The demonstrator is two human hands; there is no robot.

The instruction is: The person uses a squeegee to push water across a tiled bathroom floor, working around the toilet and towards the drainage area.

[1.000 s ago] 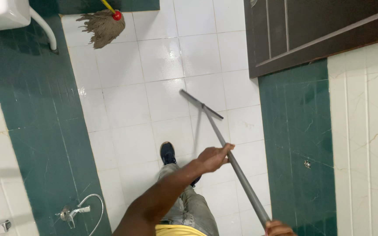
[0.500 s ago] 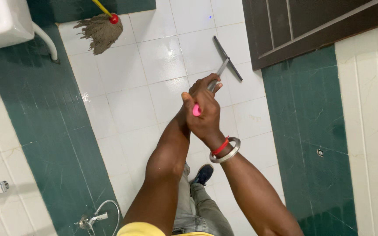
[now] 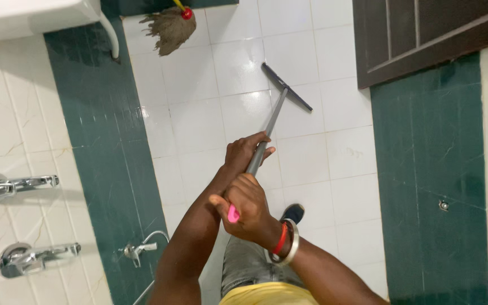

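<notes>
Hands pulled back toward body since earlier frame; left hand (image 3: pixel 245 151) and right hand (image 3: pixel 243 207) both fist-gripping squeegee (image 3: pixel 285 86) handle; mop (image 3: pixel 170 28) beyond.

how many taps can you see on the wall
3. A chrome tap sits on the pale wall at left, a second tap just below it, and a smaller tap with a hose on the green tiles. More may lie outside the picture.

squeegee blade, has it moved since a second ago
Yes. The squeegee blade has gone up the white floor, from near the shoe toward the dark door.
</notes>
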